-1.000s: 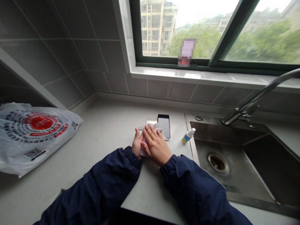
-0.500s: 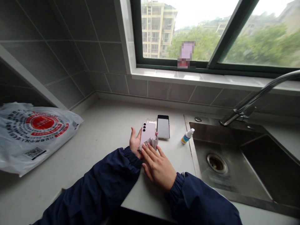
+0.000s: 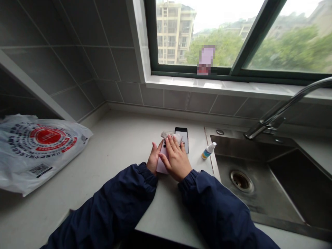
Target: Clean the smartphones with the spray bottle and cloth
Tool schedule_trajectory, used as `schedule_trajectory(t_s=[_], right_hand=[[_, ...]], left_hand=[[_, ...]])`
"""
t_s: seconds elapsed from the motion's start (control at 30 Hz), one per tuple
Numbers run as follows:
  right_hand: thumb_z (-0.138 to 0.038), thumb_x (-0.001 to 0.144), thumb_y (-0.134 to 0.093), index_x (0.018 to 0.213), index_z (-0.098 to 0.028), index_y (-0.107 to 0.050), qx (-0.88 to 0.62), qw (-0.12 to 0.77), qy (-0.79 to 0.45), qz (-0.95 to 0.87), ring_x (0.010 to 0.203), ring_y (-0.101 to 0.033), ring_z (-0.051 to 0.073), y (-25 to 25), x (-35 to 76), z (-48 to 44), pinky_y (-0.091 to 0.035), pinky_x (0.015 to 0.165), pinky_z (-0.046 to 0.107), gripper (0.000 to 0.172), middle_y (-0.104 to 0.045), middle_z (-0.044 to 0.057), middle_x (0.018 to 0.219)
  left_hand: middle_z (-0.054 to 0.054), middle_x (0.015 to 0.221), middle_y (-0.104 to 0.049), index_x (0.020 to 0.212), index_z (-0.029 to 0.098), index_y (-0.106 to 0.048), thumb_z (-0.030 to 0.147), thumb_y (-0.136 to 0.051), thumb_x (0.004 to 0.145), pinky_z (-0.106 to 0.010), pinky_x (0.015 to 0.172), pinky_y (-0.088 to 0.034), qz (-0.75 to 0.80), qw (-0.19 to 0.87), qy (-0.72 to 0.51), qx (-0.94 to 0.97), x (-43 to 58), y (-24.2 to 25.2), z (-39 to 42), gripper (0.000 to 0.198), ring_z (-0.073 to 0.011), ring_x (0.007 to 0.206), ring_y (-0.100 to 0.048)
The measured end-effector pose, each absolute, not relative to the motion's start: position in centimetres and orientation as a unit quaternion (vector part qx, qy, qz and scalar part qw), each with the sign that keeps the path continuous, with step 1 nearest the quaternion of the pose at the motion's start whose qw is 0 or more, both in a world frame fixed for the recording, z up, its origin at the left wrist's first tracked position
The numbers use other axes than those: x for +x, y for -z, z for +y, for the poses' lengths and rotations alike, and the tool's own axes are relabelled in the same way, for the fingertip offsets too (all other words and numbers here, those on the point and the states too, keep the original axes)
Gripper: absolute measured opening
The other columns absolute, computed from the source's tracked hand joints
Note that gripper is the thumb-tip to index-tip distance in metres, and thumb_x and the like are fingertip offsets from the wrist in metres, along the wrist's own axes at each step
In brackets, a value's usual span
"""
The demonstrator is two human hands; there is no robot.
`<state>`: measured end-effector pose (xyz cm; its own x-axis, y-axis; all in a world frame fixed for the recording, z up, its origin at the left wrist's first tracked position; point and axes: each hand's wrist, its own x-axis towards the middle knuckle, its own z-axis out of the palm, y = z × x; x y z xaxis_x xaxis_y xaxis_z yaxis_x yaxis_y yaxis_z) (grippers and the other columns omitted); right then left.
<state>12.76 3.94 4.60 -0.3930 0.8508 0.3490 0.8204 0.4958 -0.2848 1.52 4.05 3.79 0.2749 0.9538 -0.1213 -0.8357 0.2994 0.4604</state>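
The pink phone (image 3: 161, 165) sits in the left hand (image 3: 154, 158), fingers (image 3: 157, 148) curled on its edge. The right hand (image 3: 176, 160) presses a soft cloth (image 3: 171, 137) on it, fingers spread. It looks light, stiff and slippery: hold its sides.

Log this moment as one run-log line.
left hand: steadies pale pink phone | right hand: presses cloth on it | beside: second phone
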Motion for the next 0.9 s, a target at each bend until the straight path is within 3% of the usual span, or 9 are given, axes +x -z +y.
schedule_trajectory(t_s=[0.37,0.63,0.9], right_hand=[[-0.040,0.103,-0.037,0.156,-0.010,-0.027,-0.471,0.252,-0.038,-0.844,0.153,-0.014,0.029,-4.9,12.2,5.3,-0.019,0.121,0.055,0.062,-0.019,0.011,0.164],[-0.033,0.103,-0.035,0.158,-0.013,-0.023,-0.477,0.269,-0.020,-0.837,0.154,-0.013,0.027,-4.5,12.2,4.8,-0.014,0.122,0.054,0.060,-0.020,0.009,0.165],[-0.030,0.102,-0.037,0.154,-0.015,-0.034,-0.466,0.306,-0.023,-0.830,0.150,-0.027,0.026,-4.7,12.6,4.9,-0.017,0.122,0.052,0.054,-0.038,0.011,0.158]], left_hand=[[-0.006,0.155,-0.044,0.152,0.025,-0.040,0.054,-0.024,0.102,-0.047,0.123,-0.019,0.141,0.761,-0.609,0.176,1.7,-3.4,4.5,0.060,-0.0261,0.151,-0.024],[-0.005,0.155,-0.044,0.154,0.025,-0.036,0.050,-0.018,0.103,-0.046,0.123,-0.023,0.149,0.760,-0.611,0.165,2.1,-4.1,3.8,0.059,-0.0252,0.150,-0.026],[-0.007,0.150,-0.049,0.153,0.021,-0.037,0.050,-0.022,0.103,-0.043,0.122,-0.024,0.167,0.765,-0.603,0.155,2.0,-3.9,3.7,0.060,-0.0252,0.148,-0.031]])
